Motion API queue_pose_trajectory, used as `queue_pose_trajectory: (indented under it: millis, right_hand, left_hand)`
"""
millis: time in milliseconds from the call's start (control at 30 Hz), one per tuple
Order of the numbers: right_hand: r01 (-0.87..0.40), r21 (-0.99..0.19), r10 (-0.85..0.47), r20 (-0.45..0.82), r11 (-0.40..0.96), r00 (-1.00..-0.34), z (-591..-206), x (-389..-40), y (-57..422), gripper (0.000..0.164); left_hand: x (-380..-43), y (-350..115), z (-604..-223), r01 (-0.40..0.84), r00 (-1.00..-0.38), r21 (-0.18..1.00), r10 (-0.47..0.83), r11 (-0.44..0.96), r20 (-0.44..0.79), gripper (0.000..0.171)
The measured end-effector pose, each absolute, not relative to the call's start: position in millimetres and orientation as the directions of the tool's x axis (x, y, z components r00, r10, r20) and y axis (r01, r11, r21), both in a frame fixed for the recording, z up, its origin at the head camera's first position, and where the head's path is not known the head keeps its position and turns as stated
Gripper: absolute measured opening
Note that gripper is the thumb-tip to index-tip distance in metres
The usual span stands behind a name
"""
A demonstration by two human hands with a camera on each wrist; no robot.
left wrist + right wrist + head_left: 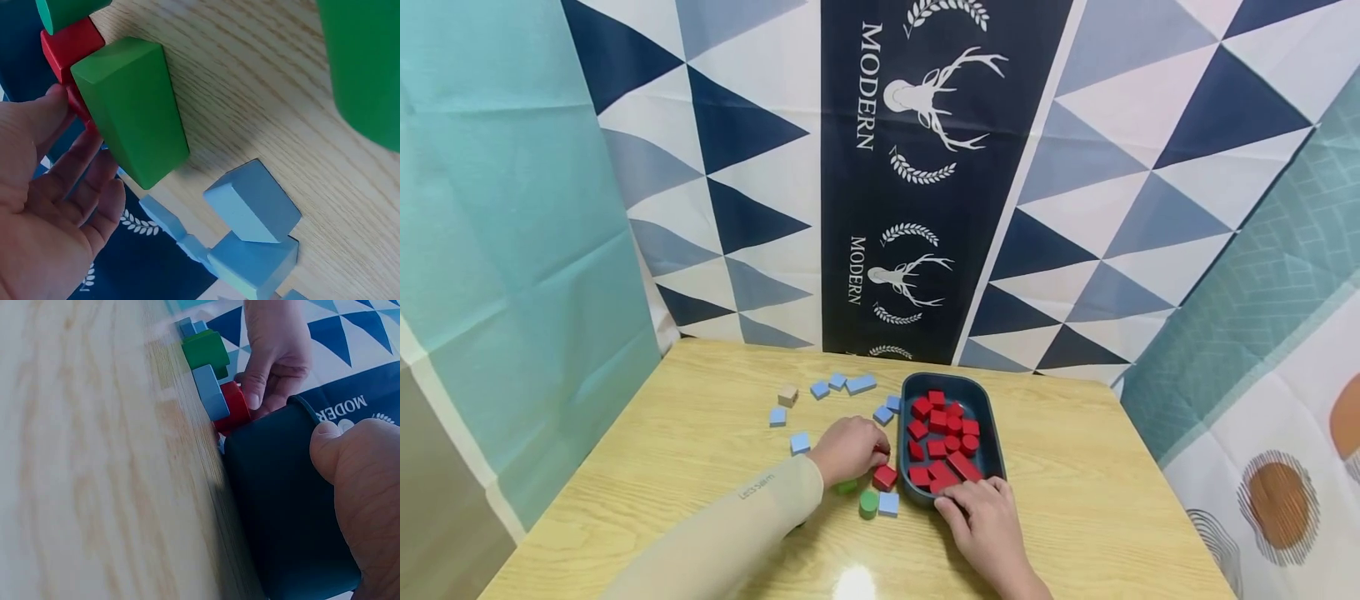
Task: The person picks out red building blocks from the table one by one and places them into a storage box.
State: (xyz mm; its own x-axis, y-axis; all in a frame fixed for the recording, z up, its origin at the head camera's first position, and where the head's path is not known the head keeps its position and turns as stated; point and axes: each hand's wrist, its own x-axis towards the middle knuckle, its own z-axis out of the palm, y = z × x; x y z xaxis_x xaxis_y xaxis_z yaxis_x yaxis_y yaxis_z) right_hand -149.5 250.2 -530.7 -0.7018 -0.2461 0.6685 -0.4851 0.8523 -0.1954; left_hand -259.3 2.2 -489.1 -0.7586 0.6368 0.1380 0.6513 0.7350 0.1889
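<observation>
Left of the dark blue tray [995,437], my left hand [850,447] pinches a small red block [77,103] between thumb and fingers, mostly hidden by them. Another red block [885,477] lies close by, between that hand and the tray. A green block [128,112] stands beside the fingers in the left wrist view. At the tray's near edge my right hand [988,527] grips the rim, its thumb on the outer wall in the right wrist view. Inside the tray lie several red blocks [937,421], some cube-shaped, some round.
A green cylinder [868,503] and a light blue block [888,504] sit near the tray's lower left. Several blue blocks [861,384] and one natural wood cube [787,396] are spread farther back and left on the wooden table [1075,500]. Patterned cloth hangs behind.
</observation>
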Motion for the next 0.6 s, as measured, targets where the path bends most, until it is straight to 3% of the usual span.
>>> queue_pose_trajectory:
  millis: [433, 600]
  right_hand:
    - [-0.507, -0.184, -0.253, 0.696, 0.842, -0.672, -532.8, -151.0, 251.3, 0.011]
    - [-0.515, -0.175, -0.26, 0.703, 0.839, -0.662, -533.2, -152.6, 251.8, 0.011]
  left_hand:
    - [-255.8, 4.4, -498.2, 0.587, -0.809, 0.071, 0.583, 0.806, 0.073, 0.009]
    - [-258.6, 0.1, -484.2, 0.573, -0.819, 0.062, 0.568, 0.817, 0.077, 0.022]
